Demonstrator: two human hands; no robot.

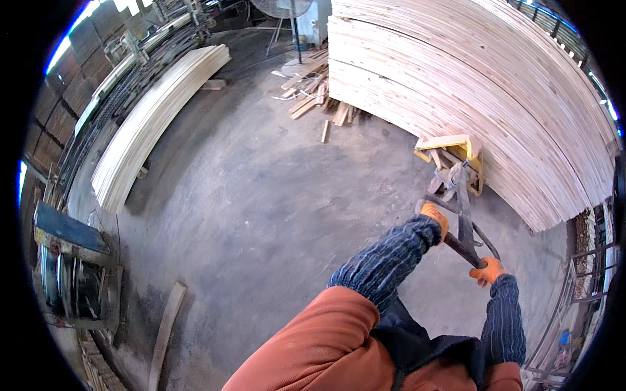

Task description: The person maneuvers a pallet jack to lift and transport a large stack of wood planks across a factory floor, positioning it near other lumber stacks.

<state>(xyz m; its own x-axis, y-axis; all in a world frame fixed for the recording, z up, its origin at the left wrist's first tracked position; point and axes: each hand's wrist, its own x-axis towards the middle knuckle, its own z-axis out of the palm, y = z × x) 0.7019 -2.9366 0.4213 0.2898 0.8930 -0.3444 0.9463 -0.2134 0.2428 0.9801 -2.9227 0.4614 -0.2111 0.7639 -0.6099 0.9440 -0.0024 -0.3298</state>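
My left hand (435, 220), in an orange glove, is closed round the far-left part of the dark handle (465, 215) of a pallet jack. My right hand (489, 271), gloved the same, grips the nearer right end of the handle's crossbar. The handle tilts up toward me from the worn yellow pallet jack body (450, 141), which stands against the bottom of a tall stack of pale boards (450, 85). The jack's forks are out of sight under the stack. Striped dark sleeves cover both my forearms.
A lower pile of pale boards (160, 117) lies at left beside a long machine (124, 78). Loose wood scraps (310, 88) lie by the stack's far corner, with a fan (282, 6) behind. A single plank (167, 332) and a blue-topped machine (75, 260) are at near left.
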